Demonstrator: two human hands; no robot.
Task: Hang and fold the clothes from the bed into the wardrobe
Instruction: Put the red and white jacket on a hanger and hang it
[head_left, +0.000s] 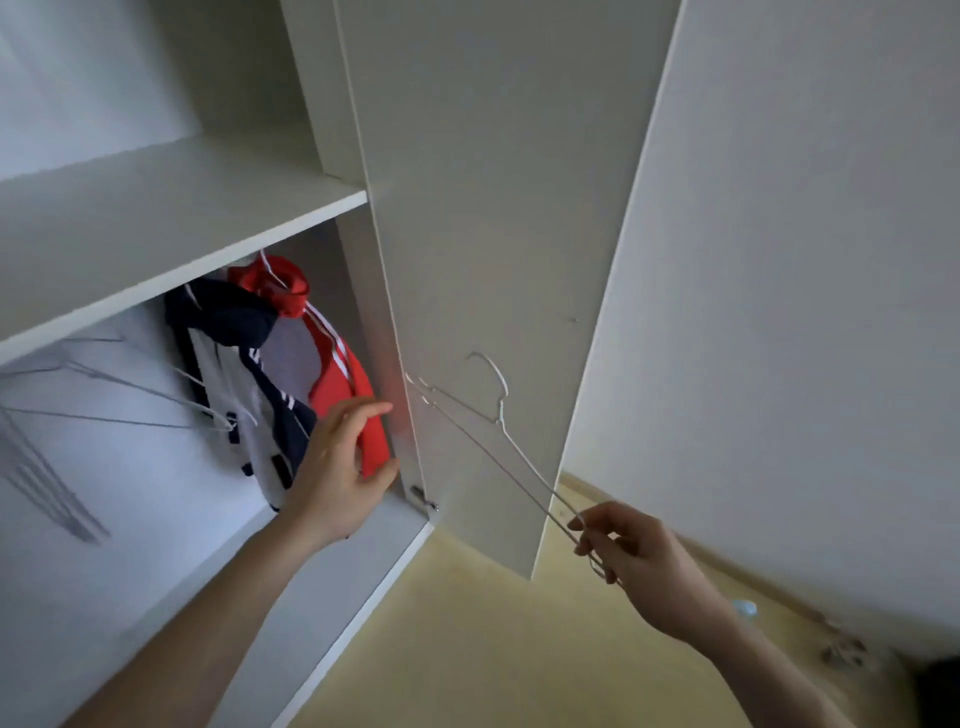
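Hanger snag: The right hand (631, 551) holds a thin white wire hanger (493, 431) that lies across the wardrobe door (478, 208) in the middle of the frame. I think its hook, pointing up, could catch on the door edge and get pulled out of the fingers.

Hanger slip: Only the very end of the hanger is pinched. The long wire sticks far out to the upper left, so I think it could wobble or drop.

Clothes falling: A red jacket (358, 410) and a navy and white top (249, 364) hang in the wardrobe, left of center. The left hand (340, 467) is right at the red jacket. A push there could knock it off the rail, I think.

Spare hangers: More empty hangers (104, 395) hang at the left edge. They look blurry. They might tangle if bumped.

Left hand pose: The arm comes up from the bottom left. The fingers are loosely bent and spread near the red cloth and the door edge. I cannot tell if they really grip anything.

Right hand pose: The arm comes up from the bottom right. The fingers are curled and pinch the hanger's low corner.

Where the clothes are: The bed is not in view, so I cannot see what is left to hang.
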